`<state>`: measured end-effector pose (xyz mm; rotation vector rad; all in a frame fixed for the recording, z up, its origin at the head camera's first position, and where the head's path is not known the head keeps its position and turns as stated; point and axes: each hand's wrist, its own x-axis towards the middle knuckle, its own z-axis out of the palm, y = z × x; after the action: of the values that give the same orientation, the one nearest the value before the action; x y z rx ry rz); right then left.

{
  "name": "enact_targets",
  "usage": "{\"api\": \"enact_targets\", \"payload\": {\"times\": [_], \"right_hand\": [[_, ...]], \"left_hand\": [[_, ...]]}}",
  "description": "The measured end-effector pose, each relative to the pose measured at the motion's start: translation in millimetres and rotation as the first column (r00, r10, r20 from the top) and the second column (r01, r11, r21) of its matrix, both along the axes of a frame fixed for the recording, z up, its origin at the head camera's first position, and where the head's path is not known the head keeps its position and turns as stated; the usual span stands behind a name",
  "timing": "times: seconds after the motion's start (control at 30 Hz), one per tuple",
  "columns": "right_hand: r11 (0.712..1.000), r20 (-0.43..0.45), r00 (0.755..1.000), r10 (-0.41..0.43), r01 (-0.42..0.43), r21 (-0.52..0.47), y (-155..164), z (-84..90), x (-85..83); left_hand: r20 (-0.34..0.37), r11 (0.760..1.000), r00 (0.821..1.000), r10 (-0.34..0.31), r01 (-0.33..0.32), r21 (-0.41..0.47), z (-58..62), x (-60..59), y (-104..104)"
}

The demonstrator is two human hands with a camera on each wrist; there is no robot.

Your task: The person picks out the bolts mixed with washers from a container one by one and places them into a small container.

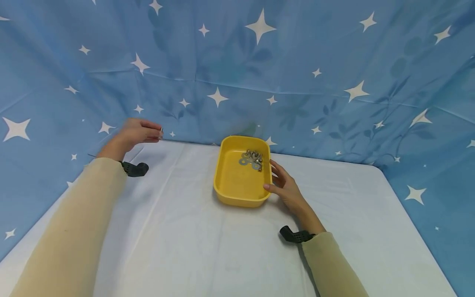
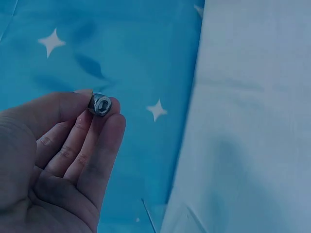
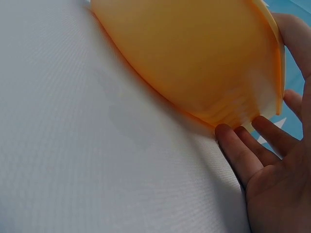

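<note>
My left hand (image 1: 139, 133) is raised at the table's far left corner and pinches a small metal nut (image 1: 161, 131) between thumb and fingertips; the left wrist view shows the nut (image 2: 99, 104) close up, its hole facing the camera. A yellow tray (image 1: 230, 181) sits at the middle back of the table with several metal washers and bolts (image 1: 252, 159) in its far right corner. My right hand (image 1: 283, 183) holds the tray's right side, thumb on the rim. In the right wrist view my fingers (image 3: 240, 158) lie against the tray's outer wall (image 3: 194, 63).
A white cloth covers the table (image 1: 208, 239). A blue star-patterned backdrop (image 1: 259, 70) rises close behind the table and along both sides. The table's right edge (image 1: 415, 231) runs diagonally at the right.
</note>
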<state>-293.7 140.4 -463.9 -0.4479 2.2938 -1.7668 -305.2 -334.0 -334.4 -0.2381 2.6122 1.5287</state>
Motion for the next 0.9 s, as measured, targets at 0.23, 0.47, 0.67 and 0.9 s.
{"api": "enact_targets", "payload": {"times": [0.23, 0.47, 0.67, 0.9], "right_hand": [[1.0, -0.002, 1.0, 0.006, -0.006, 0.01, 0, 1.3, -0.2], [1.0, -0.013, 1.0, 0.005, -0.005, 0.009, 0, -1.6, -0.5], [1.0, -0.008, 1.0, 0.002, -0.002, 0.001, -1, -1.4, -0.1], [1.0, -0.011, 1.0, 0.003, -0.003, 0.0, 0, -1.0, -0.3]], "left_hand": [[0.034, 0.998, 0.998, 0.054, -0.053, -0.028, -6.4, 7.7, -25], [0.036, 0.996, 0.996, 0.084, -0.083, -0.033, -13.0, 4.8, -47], [0.036, 0.989, 0.991, 0.125, -0.122, -0.088, -16.0, 7.3, -68], [0.044, 0.966, 0.983, 0.18, -0.168, -0.199, -28.2, 13.3, -90]]}}
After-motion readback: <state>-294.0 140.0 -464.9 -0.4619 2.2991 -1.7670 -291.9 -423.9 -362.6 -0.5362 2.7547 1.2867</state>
